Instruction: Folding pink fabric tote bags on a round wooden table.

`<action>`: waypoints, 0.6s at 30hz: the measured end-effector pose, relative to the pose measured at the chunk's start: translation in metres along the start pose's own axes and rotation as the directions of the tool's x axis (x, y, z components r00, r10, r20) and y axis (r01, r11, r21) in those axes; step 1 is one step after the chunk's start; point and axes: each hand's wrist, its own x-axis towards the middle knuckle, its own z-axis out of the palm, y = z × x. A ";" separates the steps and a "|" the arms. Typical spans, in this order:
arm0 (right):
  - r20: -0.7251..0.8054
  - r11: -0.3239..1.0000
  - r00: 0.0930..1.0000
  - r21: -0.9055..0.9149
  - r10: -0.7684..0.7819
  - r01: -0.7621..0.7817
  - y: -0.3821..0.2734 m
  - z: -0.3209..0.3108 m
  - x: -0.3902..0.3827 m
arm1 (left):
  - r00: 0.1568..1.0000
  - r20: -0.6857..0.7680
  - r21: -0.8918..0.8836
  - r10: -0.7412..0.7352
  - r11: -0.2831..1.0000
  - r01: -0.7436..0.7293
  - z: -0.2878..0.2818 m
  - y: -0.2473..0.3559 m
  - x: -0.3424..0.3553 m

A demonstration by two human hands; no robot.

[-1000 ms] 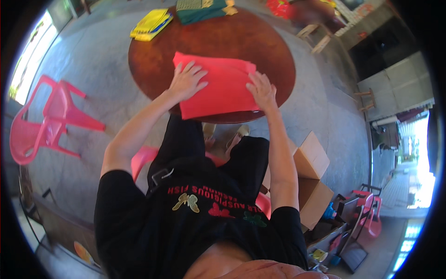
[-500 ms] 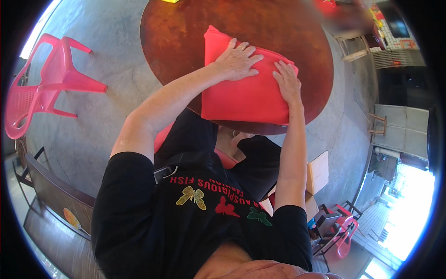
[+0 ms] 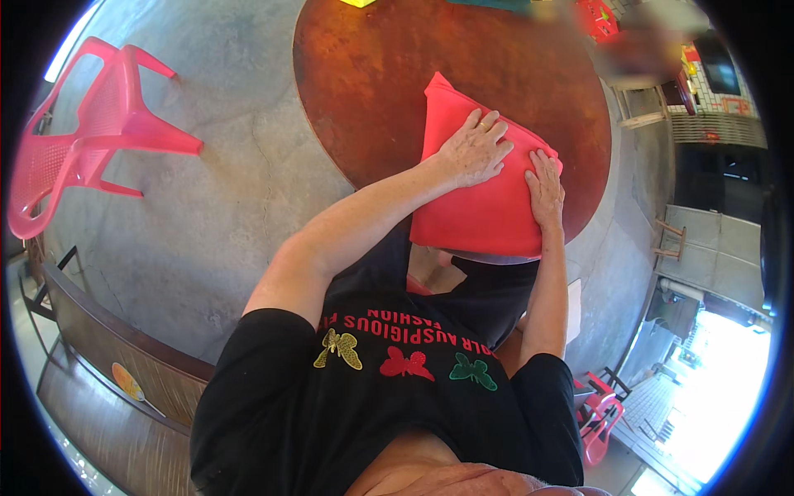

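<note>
A folded piece of red fabric (image 3: 467, 215) lies on the near part of the round brown table (image 3: 372, 83). My left hand (image 3: 475, 149) rests on its upper middle with the fingers spread, palm down. My right hand (image 3: 546, 186) lies on the fabric's right side, fingers slightly bent and apart, their tips near the upper right edge. The two hands are close but apart. The fabric's far left corner is raised in a small fold.
Yellow (image 3: 357, 2) and teal (image 3: 488, 6) items sit at the table's far edge. A pink plastic chair (image 3: 132, 116) is on the left. A wooden bench (image 3: 99, 388) holding a round fan (image 3: 128, 380) is at lower left. A wooden stool (image 3: 670, 240) stands right.
My left hand has slid from the fabric's left part toward its upper middle, nearer my right hand. The view has shifted, putting the table and fabric farther right in the picture.
</note>
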 end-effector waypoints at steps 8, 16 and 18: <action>-0.043 0.999 0.999 0.038 0.008 -0.006 0.008 0.001 -0.008 | 0.989 -0.139 0.047 -0.048 0.997 0.055 0.003 0.010 0.001; -0.066 0.985 0.986 -0.089 -0.153 0.147 -0.072 -0.004 -0.041 | 0.993 0.022 0.255 -0.114 0.961 0.105 -0.005 0.045 -0.013; -0.095 0.972 0.969 -0.090 -0.227 0.219 -0.066 -0.002 -0.058 | 0.981 0.141 0.285 -0.137 0.954 0.093 -0.009 0.053 -0.026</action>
